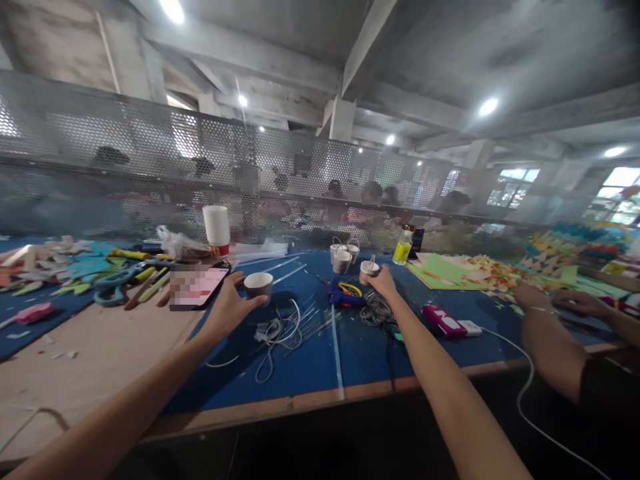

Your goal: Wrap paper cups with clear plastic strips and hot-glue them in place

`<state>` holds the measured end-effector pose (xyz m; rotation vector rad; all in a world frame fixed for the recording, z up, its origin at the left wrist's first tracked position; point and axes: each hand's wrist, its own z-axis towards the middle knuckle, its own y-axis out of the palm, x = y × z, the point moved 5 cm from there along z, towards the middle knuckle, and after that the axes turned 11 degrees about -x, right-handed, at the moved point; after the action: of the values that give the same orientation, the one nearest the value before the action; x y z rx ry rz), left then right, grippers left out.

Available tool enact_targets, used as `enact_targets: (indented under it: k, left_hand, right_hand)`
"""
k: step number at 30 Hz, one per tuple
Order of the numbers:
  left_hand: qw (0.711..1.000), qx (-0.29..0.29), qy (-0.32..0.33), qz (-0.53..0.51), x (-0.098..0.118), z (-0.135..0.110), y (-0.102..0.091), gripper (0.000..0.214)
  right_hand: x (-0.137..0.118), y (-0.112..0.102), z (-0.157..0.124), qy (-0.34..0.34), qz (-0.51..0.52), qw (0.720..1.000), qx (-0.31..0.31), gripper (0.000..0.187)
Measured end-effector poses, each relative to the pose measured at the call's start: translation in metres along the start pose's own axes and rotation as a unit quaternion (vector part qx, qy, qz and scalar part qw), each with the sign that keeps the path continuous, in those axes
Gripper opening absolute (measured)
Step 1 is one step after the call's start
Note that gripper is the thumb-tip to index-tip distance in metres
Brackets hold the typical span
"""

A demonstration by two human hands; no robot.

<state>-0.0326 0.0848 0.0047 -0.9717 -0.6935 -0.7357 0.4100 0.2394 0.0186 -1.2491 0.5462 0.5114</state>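
On the left, my left hand (231, 301) is closed around the side of a paper cup (259, 288), thumb in front. My right hand (384, 283) pinches a small paper cup (369, 270) with something thin rising from its top. Beside that cup stands a group of small white cups (342, 260), some with loop handles. Between my hands lie a blue-and-yellow tool (346, 295) whose kind I cannot make out, and a tangle of grey cord (377, 310). Thin white cord (280, 333) and clear strips lie closer to my left hand.
A stack of white paper cups (217, 227), a phone (197, 288) and scissors (117, 283) are at left. To the right are a yellow bottle (402, 248), a magenta device (444, 322) with a cable, and a co-worker's arms (547, 340). A perforated screen (280, 167) stands behind.
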Motion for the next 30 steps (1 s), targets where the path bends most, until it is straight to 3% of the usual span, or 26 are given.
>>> enact_targets:
  k: [4,7,10,15,17,20,23,26,30]
  left_hand:
    - [1.000,-0.009,-0.015,0.011,-0.003,0.005,0.004,0.090]
    - [1.000,-0.011,-0.020,0.017,-0.003,0.010,0.006,0.086]
    - [1.000,-0.010,-0.013,0.017,-0.004,0.014,0.007,0.078]
    - [1.000,-0.005,0.008,0.023,-0.002,0.014,0.004,0.070]
    - [1.000,-0.008,0.011,0.026,-0.002,0.012,0.003,0.070]
    - [0.999,-0.012,0.012,0.029,-0.004,0.010,0.003,0.074]
    - [0.999,-0.008,0.024,0.033,-0.004,0.008,0.002,0.077]
    - [0.998,0.010,0.044,0.046,0.006,0.004,-0.003,0.071]
    - [0.994,0.061,0.071,0.063,0.034,-0.008,-0.020,0.058]
  right_hand:
    - [-0.008,-0.021,-0.019,-0.004,0.015,0.998,0.061,0.088]
    - [-0.034,-0.035,-0.035,-0.067,0.033,0.993,0.091,0.064]
    - [-0.076,-0.032,-0.054,-0.173,0.056,0.983,0.034,0.036]
    - [-0.151,0.014,-0.106,-0.338,0.069,0.925,-0.161,0.014]
    - [-0.174,0.039,-0.132,-0.411,0.064,0.873,-0.254,0.012]
    - [-0.195,0.073,-0.157,-0.472,0.019,0.819,-0.325,0.014]
    - [-0.203,0.100,-0.168,-0.515,-0.056,0.782,-0.347,0.019]
    - [-0.205,0.116,-0.169,-0.515,-0.084,0.773,-0.361,0.015]
    - [-0.206,0.119,-0.167,-0.489,-0.063,0.791,-0.362,0.007]
